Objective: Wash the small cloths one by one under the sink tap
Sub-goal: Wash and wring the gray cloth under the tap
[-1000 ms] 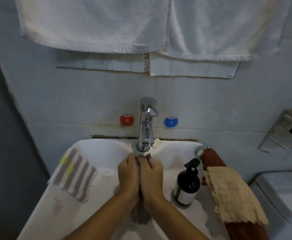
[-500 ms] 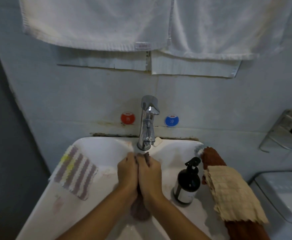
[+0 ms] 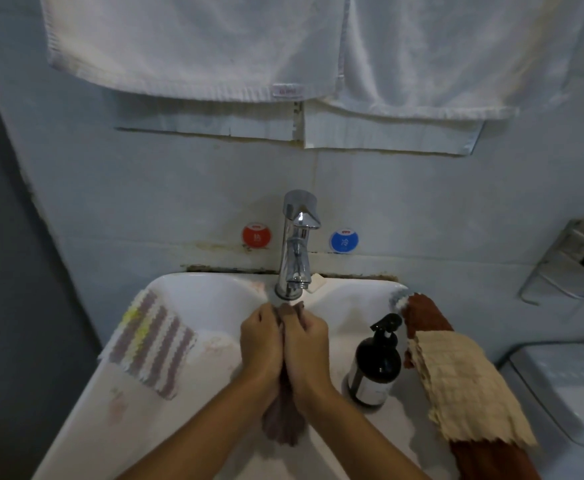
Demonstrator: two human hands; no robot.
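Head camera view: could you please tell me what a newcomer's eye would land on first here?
At centre, the left hand and right hand squeeze a mauve-grey small cloth below the chrome tap over the white sink. A purple-and-white striped cloth drapes its left rim; a beige waffle cloth lies on the right.

Two bare forearms — no sleeves, rings or watch visible.

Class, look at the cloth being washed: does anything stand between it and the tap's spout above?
Nothing visible does. Both the left hand and the right hand grip the mauve cloth, whose top end sits directly under the chrome tap.
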